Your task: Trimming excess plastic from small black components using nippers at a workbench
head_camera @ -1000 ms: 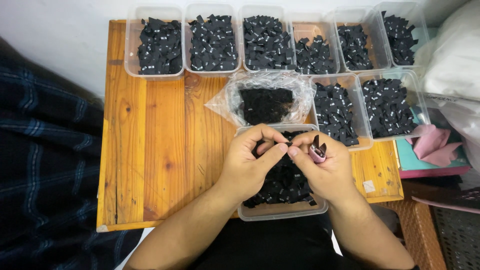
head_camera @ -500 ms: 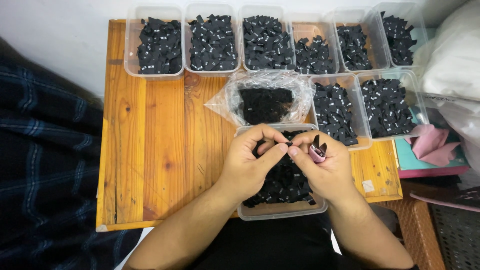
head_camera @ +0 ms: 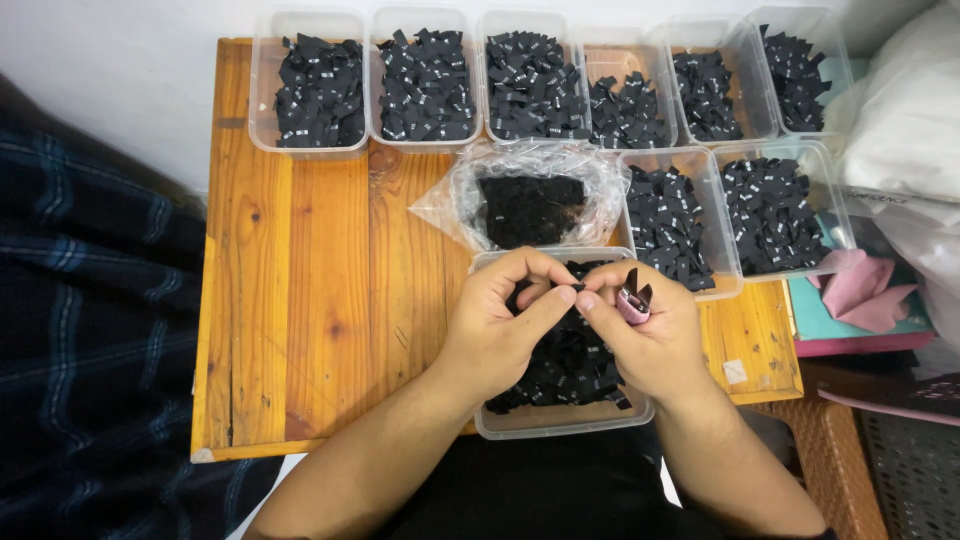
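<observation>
While your left hand point(head_camera: 500, 325) and right hand point(head_camera: 645, 335) meet fingertip to fingertip over the clear plastic tub of small black fabric labels point(head_camera: 560, 370) at the near edge of the wooden table point(head_camera: 300, 300), both pinch one small black label point(head_camera: 575, 290), and your right also clamps a small pink-handled snipper point(head_camera: 632, 300). Eight more clear tubs point(head_camera: 310, 95) behind already hold sorted-looking labels. Your near tub looks well filled and the clear plastic bag of black labels point(head_camera: 530, 205) is full, so plenty appears left.
</observation>
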